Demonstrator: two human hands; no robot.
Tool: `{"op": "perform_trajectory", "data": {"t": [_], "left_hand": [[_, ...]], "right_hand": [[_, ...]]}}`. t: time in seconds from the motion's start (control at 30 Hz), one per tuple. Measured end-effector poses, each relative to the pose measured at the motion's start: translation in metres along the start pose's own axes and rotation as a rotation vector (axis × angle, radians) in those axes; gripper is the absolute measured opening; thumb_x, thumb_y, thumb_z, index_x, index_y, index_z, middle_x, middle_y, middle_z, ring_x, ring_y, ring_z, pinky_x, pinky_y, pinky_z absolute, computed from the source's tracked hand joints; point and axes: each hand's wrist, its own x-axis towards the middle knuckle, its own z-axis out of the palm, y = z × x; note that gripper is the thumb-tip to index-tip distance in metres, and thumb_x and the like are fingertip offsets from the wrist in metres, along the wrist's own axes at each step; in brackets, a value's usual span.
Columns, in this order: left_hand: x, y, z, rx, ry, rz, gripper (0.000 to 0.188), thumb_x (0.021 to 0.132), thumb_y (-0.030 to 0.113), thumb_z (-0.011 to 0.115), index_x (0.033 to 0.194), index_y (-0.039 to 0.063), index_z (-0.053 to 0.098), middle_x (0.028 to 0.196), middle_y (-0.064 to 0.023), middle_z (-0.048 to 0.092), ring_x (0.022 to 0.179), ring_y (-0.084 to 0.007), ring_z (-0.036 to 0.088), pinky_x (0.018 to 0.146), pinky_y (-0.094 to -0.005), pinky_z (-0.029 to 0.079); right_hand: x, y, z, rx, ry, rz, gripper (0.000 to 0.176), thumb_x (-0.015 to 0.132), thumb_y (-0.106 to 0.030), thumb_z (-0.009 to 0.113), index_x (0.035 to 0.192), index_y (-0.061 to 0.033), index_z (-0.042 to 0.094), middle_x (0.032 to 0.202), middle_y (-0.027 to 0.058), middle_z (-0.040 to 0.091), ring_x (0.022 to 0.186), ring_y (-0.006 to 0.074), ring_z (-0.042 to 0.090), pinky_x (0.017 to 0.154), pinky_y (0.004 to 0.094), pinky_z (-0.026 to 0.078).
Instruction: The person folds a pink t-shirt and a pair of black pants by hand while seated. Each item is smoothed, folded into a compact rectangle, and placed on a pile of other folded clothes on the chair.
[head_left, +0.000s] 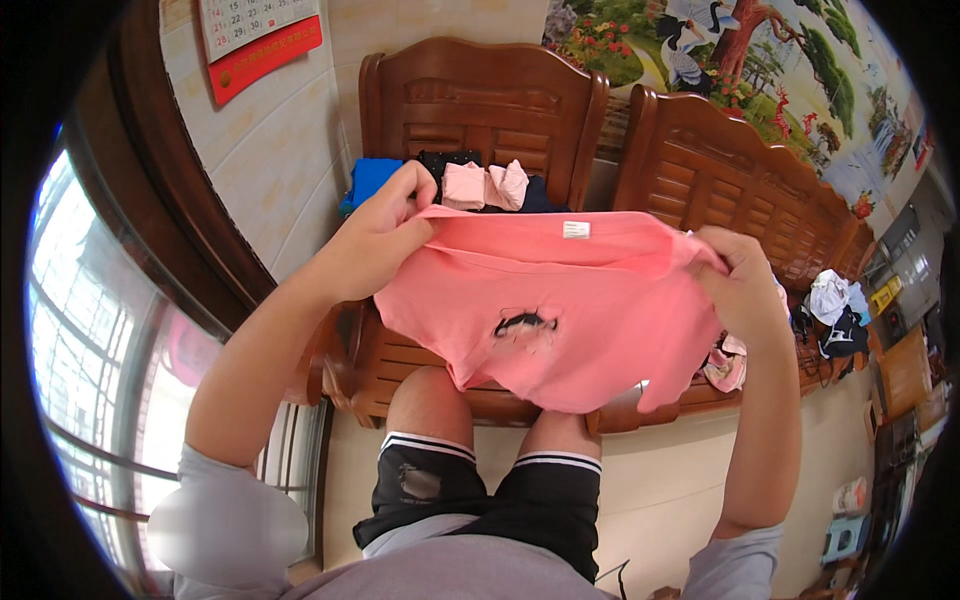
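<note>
A pink garment (592, 330) hangs spread between my two hands, above my knees and the front of a wooden bench. My left hand (382, 236) pinches one end of its upper opening, and my right hand (735, 274) grips the other end. A white label (576, 230) shows on the inner back edge. On the front is a dark printed figure (526, 322), partly lost in folds. Behind the garment, folded pink cloth (480, 186) lies on the bench beside a folded blue cloth (375, 180) and dark folded cloth (544, 196).
A carved wooden bench (480, 90) stands in the corner, with a longer one (735, 165) to its right. White and dark clothes (836, 307) are heaped at its far end. A barred window (97, 300) is on the left. A blue stool (844, 538) stands at lower right.
</note>
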Motion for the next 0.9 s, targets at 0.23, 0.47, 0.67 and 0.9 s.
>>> {"op": "perform_trajectory", "data": {"t": [0.23, 0.47, 0.67, 0.9], "left_hand": [[-0.013, 0.04, 0.0, 0.489, -0.168, 0.14, 0.025, 0.103, 0.006, 0.08, 0.125, 0.003, 0.072, 0.104, -0.0071, 0.079, 0.094, -0.0133, 0.066, 0.089, -0.0336, 0.058], [0.003, 0.011, -0.056, 0.551, -0.031, 0.093, 0.021, 0.102, -0.003, 0.059, 0.113, 0.001, 0.076, 0.089, -0.0093, 0.071, 0.084, -0.0175, 0.061, 0.082, -0.0366, 0.055], [0.036, 0.031, -0.091, 0.67, 0.247, 0.214, 0.018, 0.104, 0.003, 0.057, 0.116, 0.003, 0.072, 0.093, -0.0117, 0.069, 0.088, -0.022, 0.062, 0.083, -0.0382, 0.054], [0.009, 0.023, -0.082, 0.848, 0.511, 0.504, 0.02, 0.104, 0.008, 0.069, 0.123, 0.005, 0.075, 0.11, -0.0175, 0.077, 0.098, -0.0376, 0.072, 0.088, -0.0438, 0.058]], "right_hand": [[0.009, 0.013, -0.005, 0.134, 0.136, -0.121, 0.007, 0.109, -0.001, 0.074, 0.115, 0.0016, 0.074, 0.101, -0.0021, 0.072, 0.096, 0.0079, 0.063, 0.089, 0.0267, 0.054], [0.02, 0.014, -0.016, 0.116, 0.119, -0.122, 0.004, 0.111, -0.004, 0.075, 0.114, -0.0023, 0.072, 0.096, -0.0048, 0.069, 0.093, 0.0042, 0.06, 0.083, 0.0244, 0.05], [0.084, 0.034, -0.01, 0.193, 0.229, -0.287, 0.005, 0.111, -0.001, 0.072, 0.116, -0.0027, 0.07, 0.096, -0.006, 0.066, 0.088, 0.0039, 0.056, 0.081, 0.024, 0.047], [0.076, 0.033, 0.004, 0.184, 0.358, -0.44, 0.008, 0.109, 0.002, 0.069, 0.115, -0.0027, 0.066, 0.108, -0.0017, 0.064, 0.1, 0.0081, 0.059, 0.09, 0.0246, 0.049]]}}
